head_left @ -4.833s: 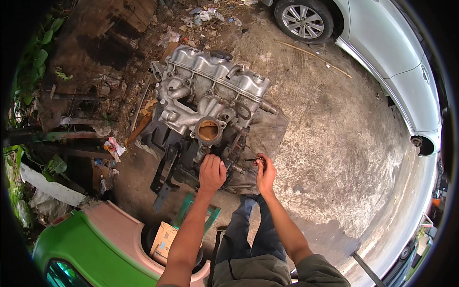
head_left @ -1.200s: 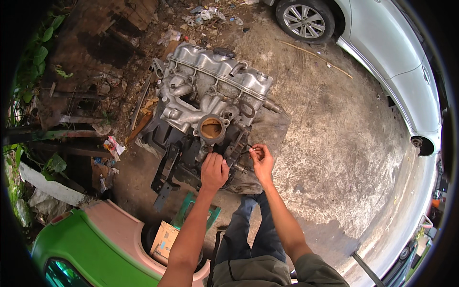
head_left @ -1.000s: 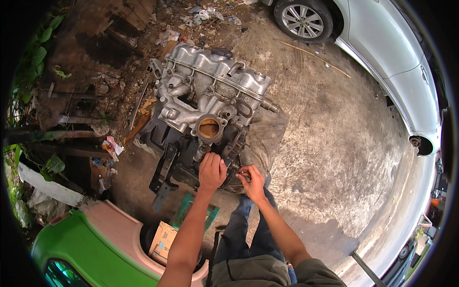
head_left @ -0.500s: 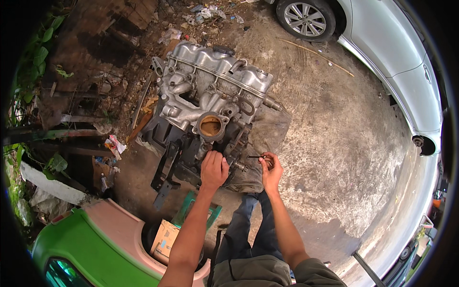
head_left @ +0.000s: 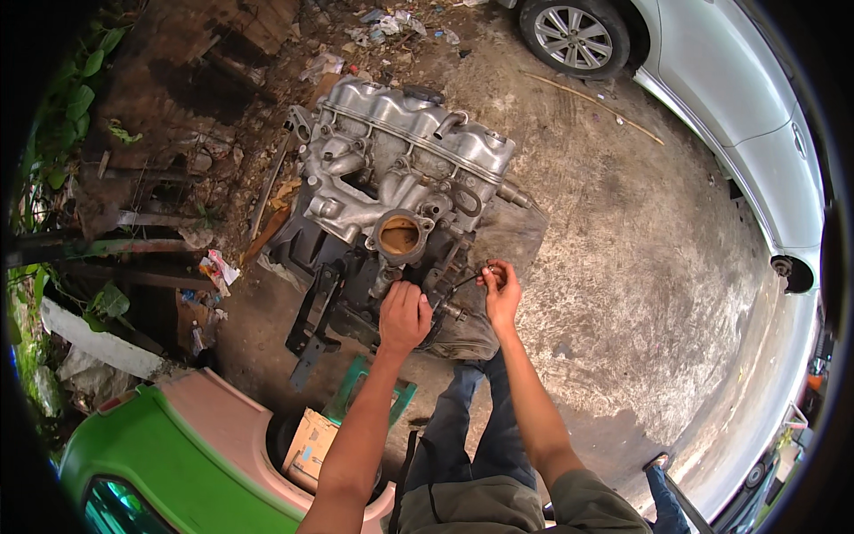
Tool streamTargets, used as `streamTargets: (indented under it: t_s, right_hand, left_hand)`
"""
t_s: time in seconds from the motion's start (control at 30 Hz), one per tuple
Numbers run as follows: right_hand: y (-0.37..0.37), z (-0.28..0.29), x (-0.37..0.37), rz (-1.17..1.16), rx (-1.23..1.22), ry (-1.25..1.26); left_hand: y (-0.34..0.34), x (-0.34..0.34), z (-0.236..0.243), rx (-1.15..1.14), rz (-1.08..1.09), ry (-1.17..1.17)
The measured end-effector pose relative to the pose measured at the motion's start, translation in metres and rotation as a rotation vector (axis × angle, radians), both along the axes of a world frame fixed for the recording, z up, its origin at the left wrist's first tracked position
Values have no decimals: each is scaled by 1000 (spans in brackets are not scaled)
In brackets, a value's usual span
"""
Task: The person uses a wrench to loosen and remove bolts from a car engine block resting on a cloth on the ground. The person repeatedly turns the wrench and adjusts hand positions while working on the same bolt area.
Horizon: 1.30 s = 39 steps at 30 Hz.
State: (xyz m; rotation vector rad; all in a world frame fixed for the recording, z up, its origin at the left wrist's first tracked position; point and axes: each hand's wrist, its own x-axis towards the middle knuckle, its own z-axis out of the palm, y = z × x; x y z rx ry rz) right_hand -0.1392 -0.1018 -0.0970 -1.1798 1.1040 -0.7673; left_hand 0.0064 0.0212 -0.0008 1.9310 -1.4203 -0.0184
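a grimy engine (head_left: 409,147) is standing on the concrete ground (head_left: 614,267) before a bare-handed worker, its ribbed silver-grey upper cover catching the light above a darker, dirtier lower body. stout cast pipes are curving across its near side, a round throat (head_left: 399,236) is showing rusty brown inside, and a black bracket (head_left: 316,303) is jutting out at the left. the left hand (head_left: 406,318) is resting, fingers curled, against the lower body; its fingertips are hiding from view, so whether it is gripping anything cannot be told. the right hand (head_left: 501,289) is pinching a thin dark rod (head_left: 464,281), whose far end is blending into the engine's shadowed side, contact there being unclear. the rim is cutting off a pale car (head_left: 725,80) and a second person's leg (head_left: 663,498).
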Motion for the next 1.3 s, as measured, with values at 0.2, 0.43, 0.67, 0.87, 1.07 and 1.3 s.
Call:
streamTargets:
  t_s: [0.2,0.43,0.67,0.87,1.07,1.3]
  right_hand:
    - [-4,2,1,-7,22,-19]
    - [-2,7,1,-13,14,-36]
    - [17,37,4,190,-88,3]
    - [51,57,-13,558,-390,153]
    - [11,70,-25,874,-413,35]
    - [-71,74,-44,1081,-358,169]
  left_hand:
    - [-1,0,1,0,0,2]
    - [0,1,2,14,-1,7]
    - [-1,3,1,3,-2,20]
    - [5,-2,1,39,52,-19]
    - [8,-34,11,269,362,39]
    - [-11,-113,16,167,858,182]
